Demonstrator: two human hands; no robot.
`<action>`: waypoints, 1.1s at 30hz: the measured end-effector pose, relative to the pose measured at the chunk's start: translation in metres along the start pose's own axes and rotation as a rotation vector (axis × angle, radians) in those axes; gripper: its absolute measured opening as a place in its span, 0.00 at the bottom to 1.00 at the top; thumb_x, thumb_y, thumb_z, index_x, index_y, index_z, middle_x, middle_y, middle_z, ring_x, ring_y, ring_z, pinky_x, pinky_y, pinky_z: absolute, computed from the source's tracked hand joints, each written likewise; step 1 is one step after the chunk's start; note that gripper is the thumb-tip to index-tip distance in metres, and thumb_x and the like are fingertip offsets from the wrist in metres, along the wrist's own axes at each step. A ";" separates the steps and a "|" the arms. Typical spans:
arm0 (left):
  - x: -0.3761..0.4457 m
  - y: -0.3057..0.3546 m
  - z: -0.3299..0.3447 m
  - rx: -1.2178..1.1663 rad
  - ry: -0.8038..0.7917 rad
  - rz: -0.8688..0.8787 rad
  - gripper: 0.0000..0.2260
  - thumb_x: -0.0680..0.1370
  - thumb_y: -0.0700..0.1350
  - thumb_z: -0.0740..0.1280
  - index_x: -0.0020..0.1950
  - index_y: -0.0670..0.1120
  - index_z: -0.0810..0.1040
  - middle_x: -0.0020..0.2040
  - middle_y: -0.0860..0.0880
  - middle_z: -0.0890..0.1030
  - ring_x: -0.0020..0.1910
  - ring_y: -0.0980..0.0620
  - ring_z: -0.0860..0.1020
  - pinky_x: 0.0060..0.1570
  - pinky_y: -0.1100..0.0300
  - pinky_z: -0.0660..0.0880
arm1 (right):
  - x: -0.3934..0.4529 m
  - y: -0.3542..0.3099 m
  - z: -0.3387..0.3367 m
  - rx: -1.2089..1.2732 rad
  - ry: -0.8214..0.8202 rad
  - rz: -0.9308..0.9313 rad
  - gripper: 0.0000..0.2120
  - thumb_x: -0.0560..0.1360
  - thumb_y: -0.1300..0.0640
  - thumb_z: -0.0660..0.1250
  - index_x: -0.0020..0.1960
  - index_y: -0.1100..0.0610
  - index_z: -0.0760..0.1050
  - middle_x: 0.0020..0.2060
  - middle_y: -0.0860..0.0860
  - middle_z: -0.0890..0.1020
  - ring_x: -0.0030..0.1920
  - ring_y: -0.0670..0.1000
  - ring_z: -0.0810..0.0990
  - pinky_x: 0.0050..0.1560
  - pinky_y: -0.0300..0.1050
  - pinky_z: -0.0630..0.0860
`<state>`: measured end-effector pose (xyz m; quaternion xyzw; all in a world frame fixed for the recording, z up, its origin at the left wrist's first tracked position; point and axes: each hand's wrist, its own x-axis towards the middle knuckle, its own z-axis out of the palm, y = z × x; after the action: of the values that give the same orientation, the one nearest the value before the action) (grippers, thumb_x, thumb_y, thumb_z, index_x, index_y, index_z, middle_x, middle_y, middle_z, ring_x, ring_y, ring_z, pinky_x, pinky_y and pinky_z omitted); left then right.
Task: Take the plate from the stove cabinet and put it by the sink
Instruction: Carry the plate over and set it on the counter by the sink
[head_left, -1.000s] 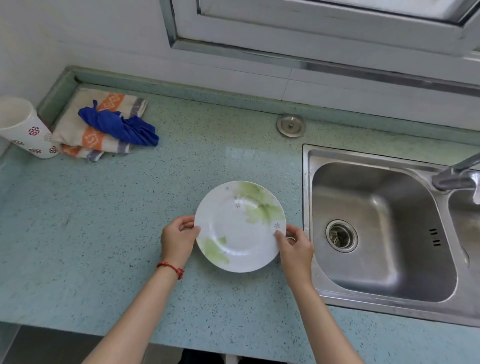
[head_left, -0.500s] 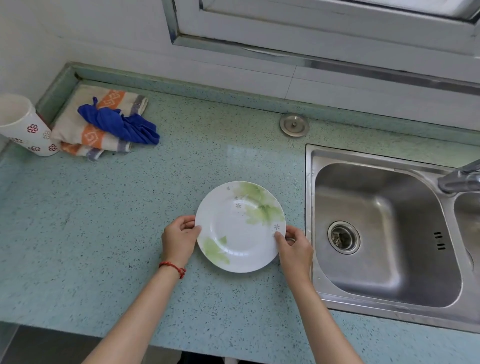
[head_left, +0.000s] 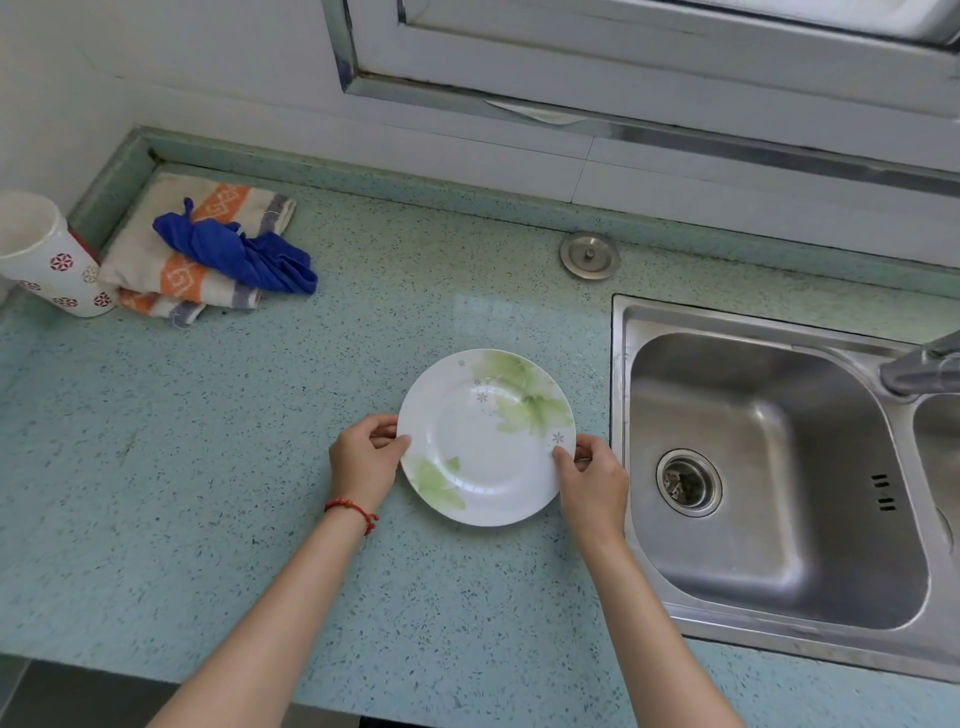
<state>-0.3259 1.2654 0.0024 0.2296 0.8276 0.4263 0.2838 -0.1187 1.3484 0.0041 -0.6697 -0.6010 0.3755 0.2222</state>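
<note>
We set the plate down on the desk, just left of the sink.

Left hand and right hand pinch opposite rims; the placing step looks nearly done, and next we should let go.

A round white plate printed with pale green leaves and small grey flowers is seen face up on the speckled green worktop, just beside the left rim of the steel sink, and is held at its opposite edges.
</note>
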 end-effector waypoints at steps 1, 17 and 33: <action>0.002 0.001 0.001 0.005 0.005 0.004 0.08 0.68 0.34 0.70 0.46 0.40 0.80 0.36 0.48 0.79 0.33 0.59 0.75 0.34 0.72 0.68 | 0.002 -0.001 0.000 -0.001 0.002 -0.007 0.08 0.72 0.58 0.66 0.50 0.60 0.76 0.43 0.55 0.81 0.45 0.55 0.78 0.47 0.50 0.75; 0.010 0.012 0.010 0.043 0.020 0.049 0.10 0.70 0.35 0.69 0.51 0.39 0.79 0.39 0.45 0.79 0.36 0.50 0.76 0.43 0.61 0.71 | 0.022 -0.008 0.002 -0.037 -0.015 -0.005 0.09 0.73 0.57 0.65 0.52 0.60 0.75 0.47 0.56 0.80 0.48 0.56 0.77 0.49 0.50 0.73; -0.027 0.002 -0.001 0.153 -0.022 0.165 0.09 0.74 0.40 0.66 0.52 0.39 0.77 0.49 0.40 0.78 0.41 0.51 0.74 0.44 0.60 0.69 | -0.021 -0.003 -0.016 -0.173 -0.118 -0.076 0.18 0.75 0.54 0.62 0.63 0.58 0.69 0.58 0.57 0.75 0.54 0.56 0.76 0.55 0.51 0.72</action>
<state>-0.3068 1.2492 0.0115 0.3224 0.8330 0.3811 0.2386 -0.1082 1.3307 0.0213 -0.6398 -0.6682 0.3522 0.1419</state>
